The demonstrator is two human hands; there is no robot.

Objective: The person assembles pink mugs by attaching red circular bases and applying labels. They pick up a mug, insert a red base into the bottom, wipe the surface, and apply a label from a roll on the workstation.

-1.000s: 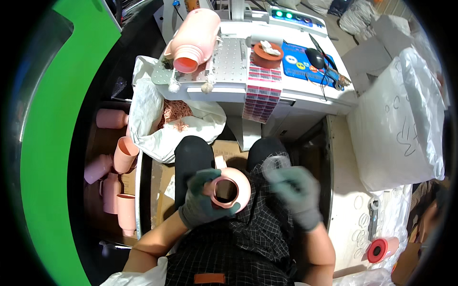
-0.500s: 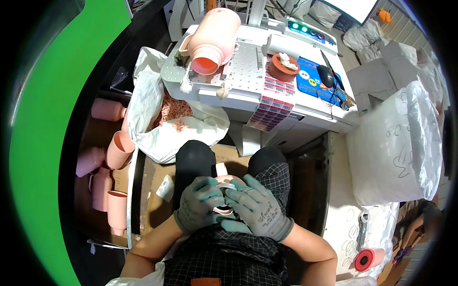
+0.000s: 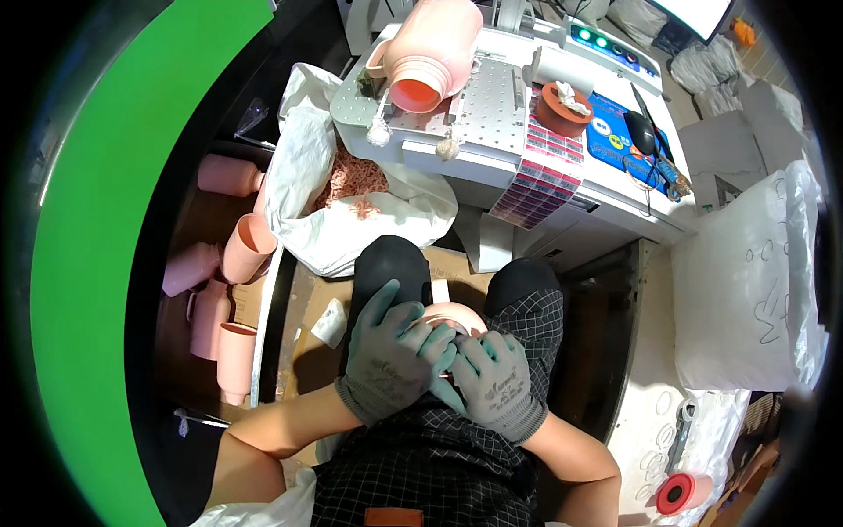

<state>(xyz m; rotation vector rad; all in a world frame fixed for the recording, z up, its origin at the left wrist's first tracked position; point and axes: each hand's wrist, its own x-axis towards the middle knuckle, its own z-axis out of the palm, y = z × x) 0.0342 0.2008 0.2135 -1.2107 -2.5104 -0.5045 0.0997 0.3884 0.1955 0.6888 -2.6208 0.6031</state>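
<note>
Pink jug point(image 3: 457, 313), folks, and we have it between our knees point(image 3: 392, 263), handle point(image 3: 440, 291) pointing away from us! Far left of the jug, a green panel point(image 3: 97, 228) curves along; closer in on that side, pink bottles point(image 3: 235, 362) lie every which way, then comes a white sack point(image 3: 303, 167) of pink shavings point(image 3: 354, 180), left of the jug and beyond it. At the jug's left side, our gloved left hand point(image 3: 386, 358): one finger stretched out, the others bent over the mouth. Beyond the jug, a bigger pink flask point(image 3: 436, 44) lies on its side. On the jug's near right, our gloved right hand point(image 3: 496, 382), fingers bent, tips at the mouth; whether either hand pinches anything, we can't tell. Beyond the jug to the right, a label strip point(image 3: 549, 167) hangs beside a red-brown roll point(image 3: 562, 120); far right of the jug, a white bag point(image 3: 729, 303).
</note>
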